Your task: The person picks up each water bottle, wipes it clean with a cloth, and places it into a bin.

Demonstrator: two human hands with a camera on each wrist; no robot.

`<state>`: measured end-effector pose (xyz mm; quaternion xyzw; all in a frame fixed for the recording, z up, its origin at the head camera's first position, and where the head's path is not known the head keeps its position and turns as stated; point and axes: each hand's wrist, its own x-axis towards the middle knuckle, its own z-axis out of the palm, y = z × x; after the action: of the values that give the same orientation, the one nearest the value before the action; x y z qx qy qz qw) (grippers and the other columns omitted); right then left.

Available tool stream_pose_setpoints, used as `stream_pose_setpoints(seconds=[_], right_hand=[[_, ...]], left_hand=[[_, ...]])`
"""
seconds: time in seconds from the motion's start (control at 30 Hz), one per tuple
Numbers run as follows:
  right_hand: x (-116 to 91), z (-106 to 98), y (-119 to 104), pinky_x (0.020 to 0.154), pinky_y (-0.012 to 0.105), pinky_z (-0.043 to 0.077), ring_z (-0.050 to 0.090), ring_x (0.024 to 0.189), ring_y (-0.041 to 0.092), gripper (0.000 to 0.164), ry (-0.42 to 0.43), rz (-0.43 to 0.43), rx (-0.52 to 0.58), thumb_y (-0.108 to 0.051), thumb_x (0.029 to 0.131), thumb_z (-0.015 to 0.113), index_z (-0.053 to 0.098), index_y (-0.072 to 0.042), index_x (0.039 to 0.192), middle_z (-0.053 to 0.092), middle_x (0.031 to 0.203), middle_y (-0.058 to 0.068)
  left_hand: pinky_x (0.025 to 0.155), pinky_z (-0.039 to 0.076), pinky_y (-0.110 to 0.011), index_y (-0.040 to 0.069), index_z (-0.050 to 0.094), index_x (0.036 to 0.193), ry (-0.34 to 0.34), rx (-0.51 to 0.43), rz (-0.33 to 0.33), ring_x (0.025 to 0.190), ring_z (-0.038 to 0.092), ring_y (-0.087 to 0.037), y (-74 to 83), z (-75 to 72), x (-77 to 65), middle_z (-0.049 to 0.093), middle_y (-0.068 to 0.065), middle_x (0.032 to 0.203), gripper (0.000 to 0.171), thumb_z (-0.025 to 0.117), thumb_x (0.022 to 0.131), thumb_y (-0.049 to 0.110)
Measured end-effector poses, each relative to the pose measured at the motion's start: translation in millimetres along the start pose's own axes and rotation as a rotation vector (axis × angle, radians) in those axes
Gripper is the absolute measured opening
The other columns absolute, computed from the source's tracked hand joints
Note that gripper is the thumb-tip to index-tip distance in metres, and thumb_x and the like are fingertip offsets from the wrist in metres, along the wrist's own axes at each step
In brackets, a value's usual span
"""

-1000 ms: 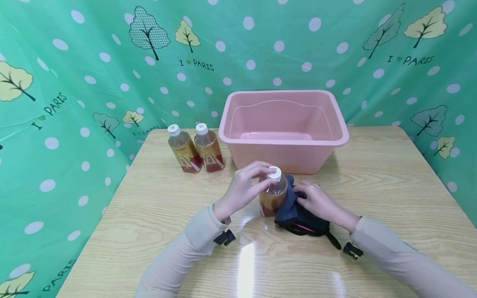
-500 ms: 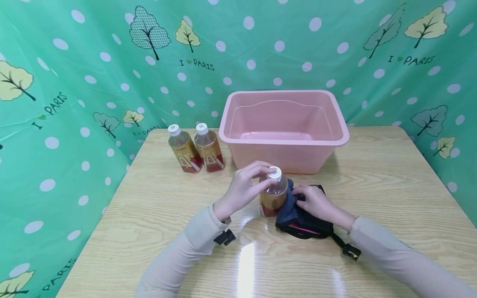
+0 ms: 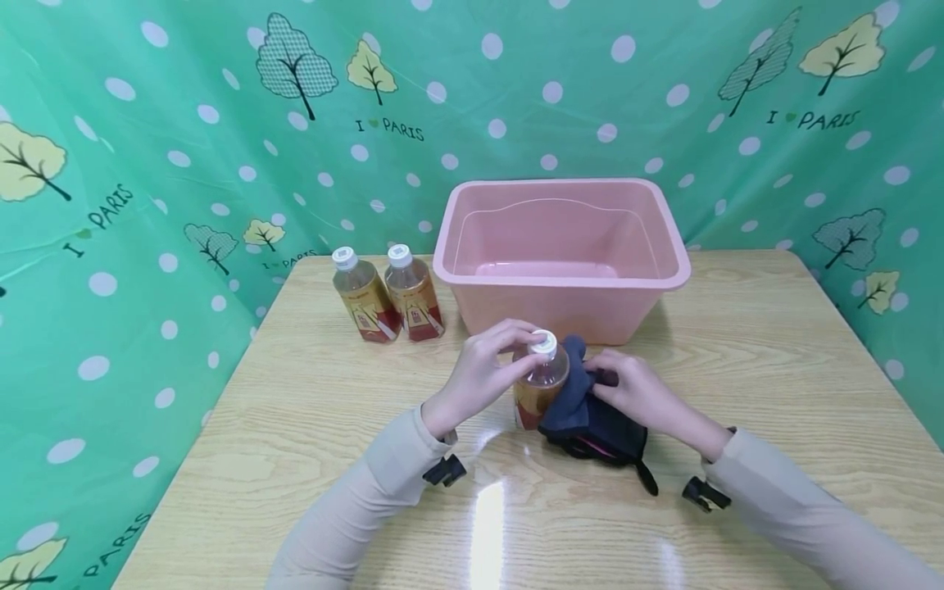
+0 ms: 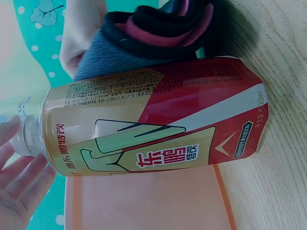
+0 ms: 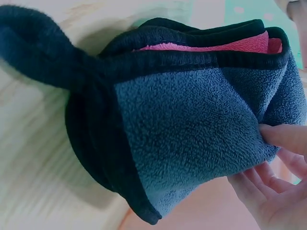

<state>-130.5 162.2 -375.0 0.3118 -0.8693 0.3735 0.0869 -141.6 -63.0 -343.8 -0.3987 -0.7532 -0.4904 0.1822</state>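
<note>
An upright plastic drink bottle (image 3: pixel 541 392) with a gold and red label and a white cap stands in front of the pink tub. My left hand (image 3: pixel 492 366) grips it at the cap and neck; the left wrist view shows fingers around the neck of the bottle (image 4: pixel 158 120). In my right hand (image 3: pixel 627 392) is a folded dark blue cloth (image 3: pixel 590 414) with black edging and a pink inner side. Thumb and fingers pinch the cloth (image 5: pixel 192 124) in the right wrist view, and a black loop hangs from its corner. The cloth lies against the bottle's right side.
A pink plastic tub (image 3: pixel 560 307) stands at the back of the wooden table (image 3: pixel 295 459). Left of it are two similar bottles, a left one (image 3: pixel 366 299) and a right one (image 3: pixel 415 297). A green patterned curtain (image 3: pixel 487 98) hangs behind.
The right hand first drew the cloth slightly toward the person, then pushed it back up along the bottle's side, shifting the loop. The left hand and bottle have stayed put.
</note>
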Motion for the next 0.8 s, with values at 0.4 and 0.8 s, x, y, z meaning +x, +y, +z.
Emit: stream_pose_setpoints(seconds=[0.4,0.8], right_hand=[[3.4,-7.1,-11.2,0.066,0.034,0.051,0.058,0.081,0.023,0.026,0.036,0.043,-0.022,0.016,0.066,0.064,0.065,0.006,0.091,0.063,0.088,0.012],[0.5,1.6,-5.4,0.066,0.036,0.052,0.060,0.079,0.025,0.023,0.017,0.077,-0.033,0.015,0.065,0.065,0.064,0.005,0.086,0.063,0.085,0.012]], left_hand=[[0.074,0.050,-0.018,-0.002,0.064,0.090,0.007,-0.008,0.003,0.082,0.059,-0.012,-0.5,1.2,0.5,0.062,-0.011,0.093,0.016,0.068,0.075,0.003],[0.074,0.050,-0.019,-0.001,0.064,0.092,0.000,0.003,-0.002,0.082,0.059,-0.012,0.2,-0.4,0.7,0.062,-0.010,0.093,0.018,0.069,0.075,0.005]])
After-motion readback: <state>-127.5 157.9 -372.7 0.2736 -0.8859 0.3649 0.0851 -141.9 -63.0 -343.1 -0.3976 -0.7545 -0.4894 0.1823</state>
